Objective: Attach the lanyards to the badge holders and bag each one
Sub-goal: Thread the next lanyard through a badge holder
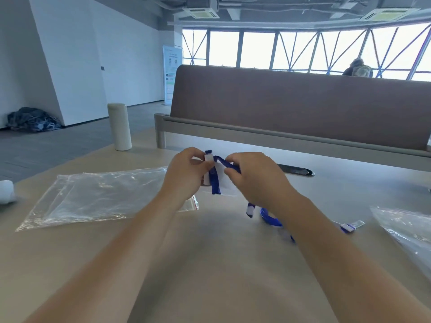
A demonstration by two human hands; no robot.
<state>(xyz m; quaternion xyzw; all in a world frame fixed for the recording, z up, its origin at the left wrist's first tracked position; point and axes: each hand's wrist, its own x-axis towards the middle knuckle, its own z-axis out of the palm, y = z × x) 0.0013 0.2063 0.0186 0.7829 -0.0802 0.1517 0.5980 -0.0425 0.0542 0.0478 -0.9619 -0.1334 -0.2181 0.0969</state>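
Most of what lies before you is the pale table (210, 264), which gives you room to work low over it. On its left lies a flat stack of clear zip bags (93, 194), and one more bag (405, 229) sits at the right edge.

Your left hand (186, 176) and right hand (256, 183) meet above the table's middle, close together, both with fingers curled. The left pinches the white clip end of the blue lanyard (215, 183) between thumb and forefinger. The right pinches the strap just beside it. Between them hangs a pale clear sheet, which I take for the badge holder (225, 183). Your fingers hide whether the clip has passed through its slot.

To do this well, keep the left hand as the steady one, pinning holder and clip together. Let the right hand feed and close the fastening. Keep the strap flat, not twisted, and test the join with a light tug before you reach for a bag.

Mind the second lanyard (271, 219) lying under your right wrist. Its loose end (348, 227) trails to the right and could snag.
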